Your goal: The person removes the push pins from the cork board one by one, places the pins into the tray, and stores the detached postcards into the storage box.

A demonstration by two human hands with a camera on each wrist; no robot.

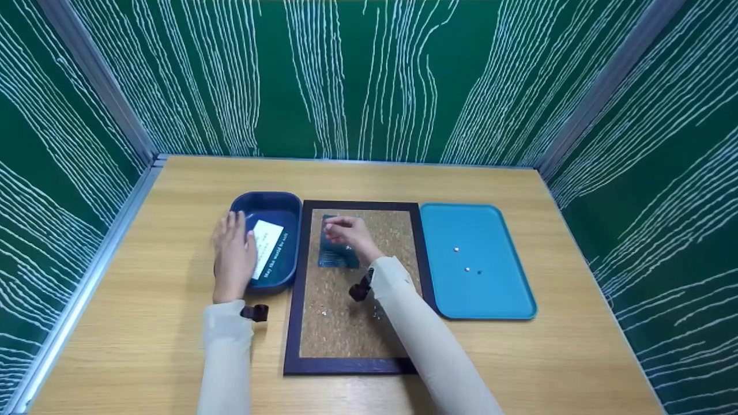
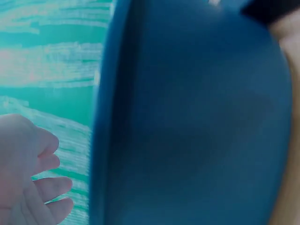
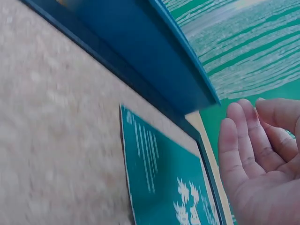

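At the left rim of a dark blue bin (image 1: 266,200), my left hand (image 1: 233,256) lies with fingers extended; in the left wrist view that hand (image 2: 28,173) shows beside the bin wall (image 2: 187,117). Inside the bin are a white card (image 1: 268,239) and a dark green card with white lettering. My right hand (image 1: 349,233) is over a green card (image 1: 334,256) on a framed cork board (image 1: 340,300). In the right wrist view its thumb and index finger come together and the other fingers curl; whether a small thing is between the tips is unclear.
A bright blue tray (image 1: 478,294) stands right of the board, with a few tiny bead-like pieces (image 1: 467,269) on it. Small shiny bits (image 1: 323,313) lie on the lower cork. Green walls with white streaks enclose the wooden table (image 1: 144,276).
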